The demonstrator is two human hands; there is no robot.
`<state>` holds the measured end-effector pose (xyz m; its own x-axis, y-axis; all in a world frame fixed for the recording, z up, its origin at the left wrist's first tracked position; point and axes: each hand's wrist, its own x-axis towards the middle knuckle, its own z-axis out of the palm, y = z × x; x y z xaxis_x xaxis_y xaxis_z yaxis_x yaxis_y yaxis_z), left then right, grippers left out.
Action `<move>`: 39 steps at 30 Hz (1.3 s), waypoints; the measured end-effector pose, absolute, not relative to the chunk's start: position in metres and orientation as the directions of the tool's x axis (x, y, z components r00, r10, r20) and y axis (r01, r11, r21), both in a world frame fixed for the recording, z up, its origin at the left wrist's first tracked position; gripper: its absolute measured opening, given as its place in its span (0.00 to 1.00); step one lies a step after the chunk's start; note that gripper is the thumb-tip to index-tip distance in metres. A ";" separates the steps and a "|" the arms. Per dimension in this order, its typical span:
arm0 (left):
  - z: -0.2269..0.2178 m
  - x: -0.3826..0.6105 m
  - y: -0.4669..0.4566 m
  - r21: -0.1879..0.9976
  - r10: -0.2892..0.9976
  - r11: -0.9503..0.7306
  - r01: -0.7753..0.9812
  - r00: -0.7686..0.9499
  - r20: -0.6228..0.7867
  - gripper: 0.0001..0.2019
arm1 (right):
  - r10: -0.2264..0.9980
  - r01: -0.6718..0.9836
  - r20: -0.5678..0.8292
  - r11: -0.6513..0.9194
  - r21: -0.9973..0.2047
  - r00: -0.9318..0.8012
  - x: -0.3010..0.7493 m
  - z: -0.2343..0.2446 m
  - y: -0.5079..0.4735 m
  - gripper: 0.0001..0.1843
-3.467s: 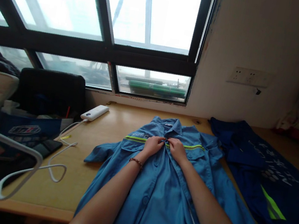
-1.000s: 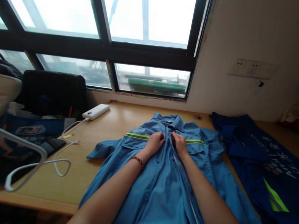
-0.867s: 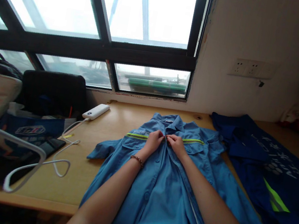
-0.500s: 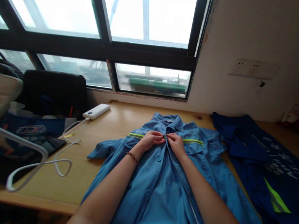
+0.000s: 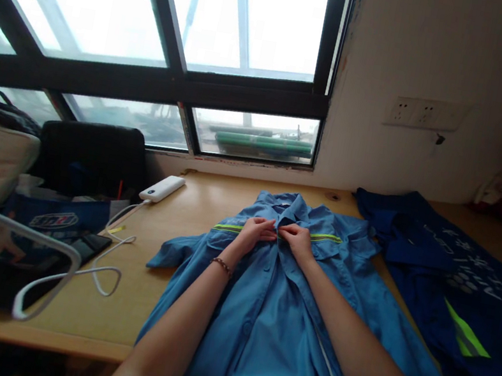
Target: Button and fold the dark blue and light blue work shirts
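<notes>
Work shirt (image 5: pixel 274 348) lies from near the desk's (image 5: pixel 127 312) back edge over its front edge; your left hand (image 5: pixel 252 234), fingers straighter than a second ago, and right hand (image 5: pixel 297 243) both pinch its placket (image 5: pixel 255 302), so work stays at its chest

Before you, the blue shirt (image 5: pixel 271 347) lies front up on the wooden table (image 5: pixel 121 320), collar away from you, chest striped yellow-green, front parted below.
</notes>
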<state>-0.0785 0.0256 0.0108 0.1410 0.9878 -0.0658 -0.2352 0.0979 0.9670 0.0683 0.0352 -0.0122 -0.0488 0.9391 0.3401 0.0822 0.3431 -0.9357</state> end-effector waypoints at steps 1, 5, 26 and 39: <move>0.013 -0.075 0.025 0.979 0.993 0.058 -0.194 0.114 -0.036 0.12 | 0.933 0.101 0.358 0.359 -0.928 -0.032 0.068 -0.011 0.035 0.09; 0.012 -0.060 0.023 0.997 0.994 -0.076 0.017 -0.076 0.077 0.11 | 0.890 0.261 0.455 0.434 -0.862 0.023 0.067 -0.010 0.031 0.08; -0.002 -0.055 0.025 0.962 0.972 0.117 -0.247 -0.171 -0.162 0.12 | 0.857 0.354 0.515 0.491 -0.796 -0.032 0.060 -0.010 0.024 0.06; 0.000 -0.051 0.021 0.965 0.987 0.037 -0.260 -0.144 -0.077 0.13 | 0.871 0.398 0.491 0.456 -0.796 -0.018 0.060 -0.015 0.028 0.10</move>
